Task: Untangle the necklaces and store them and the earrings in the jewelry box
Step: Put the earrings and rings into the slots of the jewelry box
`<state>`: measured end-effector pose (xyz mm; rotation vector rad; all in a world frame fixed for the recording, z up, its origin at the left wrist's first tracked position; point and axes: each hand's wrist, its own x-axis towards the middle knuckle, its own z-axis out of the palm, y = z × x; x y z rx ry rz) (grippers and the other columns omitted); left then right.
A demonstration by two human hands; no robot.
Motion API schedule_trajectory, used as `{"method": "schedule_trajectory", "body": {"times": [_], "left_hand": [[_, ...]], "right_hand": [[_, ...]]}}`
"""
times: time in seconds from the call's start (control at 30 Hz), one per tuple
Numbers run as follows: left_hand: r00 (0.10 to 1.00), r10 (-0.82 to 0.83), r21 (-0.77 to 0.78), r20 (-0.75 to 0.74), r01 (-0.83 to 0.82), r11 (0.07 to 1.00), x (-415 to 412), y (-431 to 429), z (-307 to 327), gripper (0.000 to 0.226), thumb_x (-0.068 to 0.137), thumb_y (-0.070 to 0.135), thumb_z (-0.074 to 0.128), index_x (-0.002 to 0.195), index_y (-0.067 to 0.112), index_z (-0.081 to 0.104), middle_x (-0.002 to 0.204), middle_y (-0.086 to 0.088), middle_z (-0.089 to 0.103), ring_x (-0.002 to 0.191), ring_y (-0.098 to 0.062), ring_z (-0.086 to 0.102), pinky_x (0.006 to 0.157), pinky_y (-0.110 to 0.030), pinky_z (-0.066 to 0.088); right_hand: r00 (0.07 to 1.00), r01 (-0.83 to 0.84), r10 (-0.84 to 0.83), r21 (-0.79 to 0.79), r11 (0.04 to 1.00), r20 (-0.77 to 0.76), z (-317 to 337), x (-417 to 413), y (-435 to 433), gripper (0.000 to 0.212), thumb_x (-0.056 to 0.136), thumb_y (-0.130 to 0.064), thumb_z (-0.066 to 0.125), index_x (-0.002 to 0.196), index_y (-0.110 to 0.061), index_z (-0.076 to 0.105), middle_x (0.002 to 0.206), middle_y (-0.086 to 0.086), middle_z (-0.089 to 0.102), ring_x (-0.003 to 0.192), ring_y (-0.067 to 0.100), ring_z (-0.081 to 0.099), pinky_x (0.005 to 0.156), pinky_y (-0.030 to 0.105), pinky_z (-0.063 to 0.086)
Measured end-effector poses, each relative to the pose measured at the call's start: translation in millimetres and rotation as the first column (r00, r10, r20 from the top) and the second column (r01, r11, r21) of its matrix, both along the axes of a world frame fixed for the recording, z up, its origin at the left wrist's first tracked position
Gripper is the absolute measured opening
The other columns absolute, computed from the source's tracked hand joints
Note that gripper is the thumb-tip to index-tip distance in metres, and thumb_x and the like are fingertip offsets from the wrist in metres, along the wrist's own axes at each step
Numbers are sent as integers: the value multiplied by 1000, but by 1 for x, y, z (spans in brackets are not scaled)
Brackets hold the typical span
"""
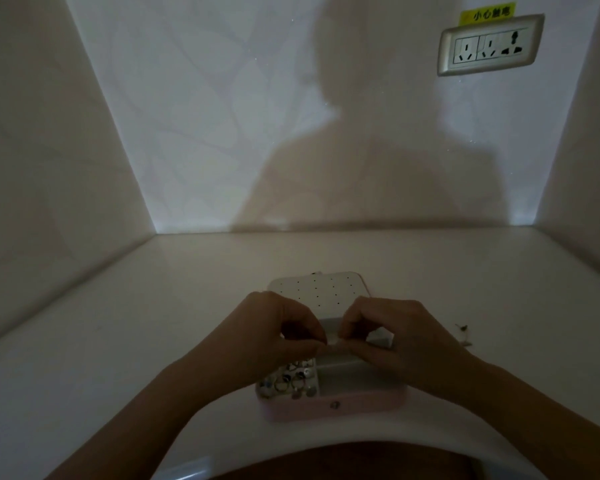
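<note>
A pink jewelry box (340, 407) stands open on the white table, its white lid panel (317, 289) with small holes tilted back. Several rings and earrings (290, 379) fill its front-left compartment. My left hand (278, 334) and my right hand (392, 336) hover over the box, fingertips meeting in the middle. Both pinch something small and thin between them; it is too dim to make out, perhaps a fine necklace chain. A small dark piece of jewelry (462, 328) lies on the table to the right of the box.
The white table (118, 341) sits in an alcove with walls at left, back and right. A wall socket panel (489, 45) with a yellow label is high on the back wall. The table's curved front edge is close to my body.
</note>
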<state>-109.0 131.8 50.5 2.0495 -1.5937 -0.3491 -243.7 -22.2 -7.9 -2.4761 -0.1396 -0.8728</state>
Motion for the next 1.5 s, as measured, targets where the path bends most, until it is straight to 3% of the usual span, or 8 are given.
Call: {"method": "schedule_trajectory", "body": {"times": [0.13, 0.3, 0.5, 0.6, 0.83, 1.07, 1.33, 1.5], "left_hand": [[995, 85, 82, -60, -80, 993, 6, 21, 4, 4, 75, 23, 75, 77, 26, 73, 70, 15, 70, 63, 8, 63, 56, -6, 45], [974, 181, 230, -136, -147, 962, 10, 36, -3, 3, 74, 24, 77, 74, 22, 75, 55, 10, 66, 50, 1, 57, 50, -13, 44], [974, 225, 214, -30, -214, 953, 2, 34, -12, 8, 74, 29, 76, 75, 21, 75, 58, 11, 66, 50, 7, 56, 47, -7, 38], [970, 242, 205, 25, -242, 948, 1, 32, -15, 9, 74, 33, 76, 74, 24, 74, 70, 12, 70, 63, 6, 61, 55, -9, 43], [968, 251, 205, 17, -249, 947, -1, 32, -15, 8, 74, 32, 76, 70, 26, 71, 52, 17, 60, 50, 12, 55, 52, -7, 41], [963, 254, 205, 96, -269, 941, -6, 26, -14, 9, 75, 33, 75, 80, 25, 74, 75, 13, 69, 69, 3, 62, 68, -12, 50], [965, 257, 229, 49, -261, 938, -3, 29, -13, 14, 80, 34, 70, 84, 21, 75, 55, 12, 63, 47, 8, 55, 50, -5, 39], [972, 233, 246, -1, -226, 943, -4, 27, -11, 13, 81, 25, 70, 89, 15, 72, 56, 12, 61, 42, 7, 54, 43, -5, 38]], "right_hand": [[993, 119, -120, -32, 992, -16, -1, -1, -10, 19, 86, -36, 49, 91, -22, 61, 86, -21, 56, 82, -3, 56, 73, 12, 48], [976, 213, -216, -74, 974, -41, -4, 1, -19, 35, 87, -44, 41, 92, -18, 64, 89, -9, 62, 77, 5, 58, 70, 24, 51], [966, 231, -240, -100, 968, -99, -10, 2, -25, 37, 85, -44, 39, 92, -17, 64, 89, -8, 62, 77, 4, 57, 71, 22, 50], [964, 229, -242, -116, 966, -111, -11, 2, -26, 28, 87, -36, 47, 91, -15, 65, 89, -6, 63, 77, 5, 57, 71, 22, 50], [961, 218, -241, -163, 962, -138, -10, 2, -26, 20, 85, -24, 50, 92, -14, 65, 89, -5, 63, 77, 6, 56, 70, 14, 44], [961, 208, -235, -178, 962, -146, -11, 2, -28, 12, 87, -19, 55, 92, -14, 65, 88, -5, 63, 75, 5, 54, 68, 9, 40], [960, 210, -238, -184, 960, -146, -12, 1, -27, 9, 88, -13, 59, 94, -15, 66, 90, -6, 62, 78, 5, 55, 71, 17, 46], [959, 205, -237, -196, 959, -157, -11, 1, -27, 11, 89, -10, 57, 95, -15, 66, 91, -6, 62, 75, 0, 49, 66, 5, 36]]}}
